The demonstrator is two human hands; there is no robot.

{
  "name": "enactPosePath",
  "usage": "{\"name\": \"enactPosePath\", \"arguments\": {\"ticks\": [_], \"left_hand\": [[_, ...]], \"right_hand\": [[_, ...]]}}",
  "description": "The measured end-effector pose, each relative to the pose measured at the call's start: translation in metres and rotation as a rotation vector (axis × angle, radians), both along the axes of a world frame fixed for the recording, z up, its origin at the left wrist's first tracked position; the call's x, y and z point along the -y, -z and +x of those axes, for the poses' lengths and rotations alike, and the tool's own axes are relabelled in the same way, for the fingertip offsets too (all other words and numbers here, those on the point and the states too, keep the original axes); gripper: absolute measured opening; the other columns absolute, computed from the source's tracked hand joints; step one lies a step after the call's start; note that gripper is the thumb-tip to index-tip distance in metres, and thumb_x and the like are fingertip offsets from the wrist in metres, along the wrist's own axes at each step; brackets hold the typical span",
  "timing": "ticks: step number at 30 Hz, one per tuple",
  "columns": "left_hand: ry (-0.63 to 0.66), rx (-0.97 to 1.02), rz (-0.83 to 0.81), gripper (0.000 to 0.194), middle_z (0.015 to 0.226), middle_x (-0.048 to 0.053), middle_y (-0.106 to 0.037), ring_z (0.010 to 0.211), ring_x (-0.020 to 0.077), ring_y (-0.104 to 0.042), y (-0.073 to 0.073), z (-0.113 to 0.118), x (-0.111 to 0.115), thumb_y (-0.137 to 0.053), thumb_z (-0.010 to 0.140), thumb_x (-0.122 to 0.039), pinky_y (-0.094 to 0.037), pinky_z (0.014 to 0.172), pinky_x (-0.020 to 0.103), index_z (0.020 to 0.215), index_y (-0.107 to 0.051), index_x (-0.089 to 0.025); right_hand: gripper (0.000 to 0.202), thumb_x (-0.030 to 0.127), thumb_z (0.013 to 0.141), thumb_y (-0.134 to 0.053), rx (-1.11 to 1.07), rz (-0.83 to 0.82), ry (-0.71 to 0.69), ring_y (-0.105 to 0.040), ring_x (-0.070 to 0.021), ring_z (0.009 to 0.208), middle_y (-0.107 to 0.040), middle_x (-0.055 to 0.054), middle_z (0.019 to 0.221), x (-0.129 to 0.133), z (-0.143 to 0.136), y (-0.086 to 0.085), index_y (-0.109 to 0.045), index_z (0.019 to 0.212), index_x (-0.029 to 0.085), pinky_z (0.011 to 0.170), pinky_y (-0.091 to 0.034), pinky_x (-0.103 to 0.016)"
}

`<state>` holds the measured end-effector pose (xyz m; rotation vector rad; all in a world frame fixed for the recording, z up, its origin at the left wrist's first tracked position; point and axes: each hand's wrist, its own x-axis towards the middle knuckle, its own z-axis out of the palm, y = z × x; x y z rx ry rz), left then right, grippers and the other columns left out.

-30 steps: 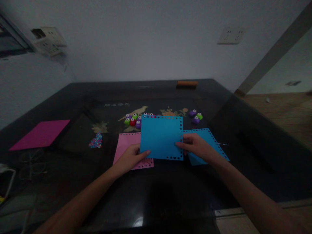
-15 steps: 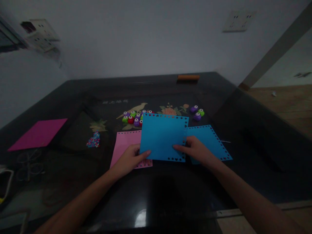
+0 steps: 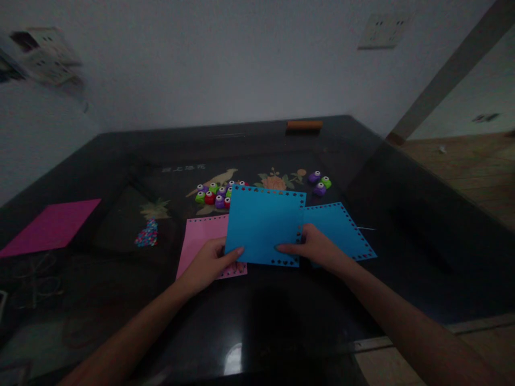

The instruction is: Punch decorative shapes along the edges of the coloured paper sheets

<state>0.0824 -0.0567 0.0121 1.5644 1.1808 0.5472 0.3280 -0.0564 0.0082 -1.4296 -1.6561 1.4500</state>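
A blue sheet of paper (image 3: pixel 265 222) is held up between my two hands, with small shapes punched along its top, right and part of its bottom edge. My left hand (image 3: pixel 215 261) pinches its lower left corner, thumb in front. My right hand (image 3: pixel 316 246) grips the right side, thumb on the face and fingers behind. Behind it at left lies a pink sheet (image 3: pixel 201 236) with holes along its top and bottom edges. A second blue sheet (image 3: pixel 338 228), punched along its edges, rests on the table behind my right hand.
Several craft punches (image 3: pixel 210 197) in purple, green and red stand behind the held sheet; three more punches (image 3: pixel 319 187) sit to the right. A pile of confetti (image 3: pixel 148 234), a magenta sheet (image 3: pixel 52 226) and scissors (image 3: pixel 34 281) lie at left. An orange-brown stick (image 3: pixel 304 125) is at the back.
The whole view has shifted a little, so the table and things appear slightly further left. Both hands keep the same hold on the blue sheet.
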Motion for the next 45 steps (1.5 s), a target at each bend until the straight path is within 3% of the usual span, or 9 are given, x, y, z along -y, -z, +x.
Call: {"name": "enactPosePath", "arguments": {"ticks": [5,8,13,18,22,27,31,38,45], "left_hand": [[0.0,-0.059,0.047,0.034,0.057,0.0,-0.06,0.053,0.0157,-0.054,0.001,0.0,0.0,-0.056,0.076,-0.049,-0.042,0.052,0.025,0.061,-0.057,-0.018],[-0.001,-0.043,0.097,0.032,0.064,0.0,-0.063,0.058,0.0163,-0.057,0.001,-0.004,-0.002,-0.053,0.08,-0.048,-0.045,0.056,0.025,0.07,-0.062,-0.018],[-0.158,-0.038,0.294,0.03,0.081,0.003,-0.068,0.07,0.018,-0.06,-0.003,-0.019,-0.014,-0.052,0.084,-0.042,-0.048,0.068,0.027,0.092,-0.068,-0.019],[-0.302,-0.082,0.438,0.028,0.107,0.006,-0.068,0.099,0.0224,-0.061,-0.005,-0.051,-0.05,-0.055,0.082,-0.038,-0.045,0.087,0.032,0.102,-0.065,-0.021],[-0.439,-0.373,0.63,0.029,0.107,0.008,-0.067,0.097,0.0225,-0.061,0.003,-0.073,-0.09,-0.047,0.084,-0.033,-0.046,0.086,0.033,0.101,-0.064,-0.017],[-0.398,-0.49,0.699,0.031,0.109,0.013,-0.061,0.103,0.0256,-0.057,0.026,-0.08,-0.116,-0.047,0.079,-0.021,-0.044,0.091,0.037,0.105,-0.06,-0.012],[-0.305,-0.582,0.735,0.036,0.109,0.011,-0.059,0.106,0.0263,-0.054,0.038,-0.085,-0.118,-0.053,0.074,-0.018,-0.04,0.096,0.039,0.11,-0.057,-0.014],[-0.27,-0.695,0.757,0.036,0.105,0.01,-0.058,0.101,0.026,-0.054,0.043,-0.089,-0.117,-0.055,0.08,-0.03,-0.041,0.093,0.039,0.113,-0.056,-0.015],[-0.288,-0.742,0.738,0.03,0.097,0.01,-0.06,0.094,0.0261,-0.056,0.039,-0.088,-0.113,-0.056,0.079,-0.035,-0.044,0.084,0.036,0.103,-0.061,-0.016]], "right_hand": [[0.031,0.043,0.068,-0.069,0.097,0.053,0.027,-0.045,-0.0127,0.051,-0.053,0.002,0.056,0.0,0.001,0.004,-0.051,0.057,0.021,0.049,-0.034,-0.027],[0.04,0.045,0.064,-0.072,0.226,0.072,0.131,-0.038,-0.0119,0.048,-0.043,0.004,0.049,-0.001,0.002,0.006,-0.041,0.051,0.022,0.045,-0.027,-0.027],[0.044,0.046,0.067,-0.069,0.215,0.085,0.131,-0.034,-0.011,0.047,-0.038,0.005,0.049,-0.002,0.004,0.004,-0.036,0.049,0.022,0.046,-0.024,-0.028],[0.043,0.046,0.068,-0.068,0.178,0.115,0.134,-0.033,-0.0106,0.047,-0.037,0.005,0.05,-0.004,0.006,0.006,-0.036,0.051,0.022,0.046,-0.023,-0.028],[0.044,0.046,0.066,-0.069,0.204,0.138,0.172,-0.032,-0.0107,0.047,-0.036,0.005,0.048,-0.004,0.007,0.009,-0.036,0.049,0.022,0.044,-0.022,-0.027],[0.031,0.044,0.069,-0.067,0.085,0.136,0.136,-0.042,-0.0137,0.051,-0.048,0.001,0.05,-0.004,0.009,0.006,-0.05,0.058,0.02,0.047,-0.03,-0.027],[0.034,0.045,0.07,-0.064,0.065,0.13,0.129,-0.041,-0.0119,0.05,-0.049,0.002,0.053,-0.003,0.01,0.004,-0.047,0.056,0.02,0.048,-0.032,-0.026],[0.045,0.045,0.066,-0.066,0.213,0.144,0.207,-0.029,-0.0086,0.043,-0.033,0.006,0.046,-0.001,0.006,0.003,-0.033,0.047,0.022,0.042,-0.02,-0.026],[0.043,0.045,0.068,-0.066,0.184,0.173,0.214,-0.031,-0.0087,0.044,-0.036,0.006,0.047,-0.001,0.007,0.005,-0.036,0.049,0.021,0.042,-0.021,-0.025]]}}
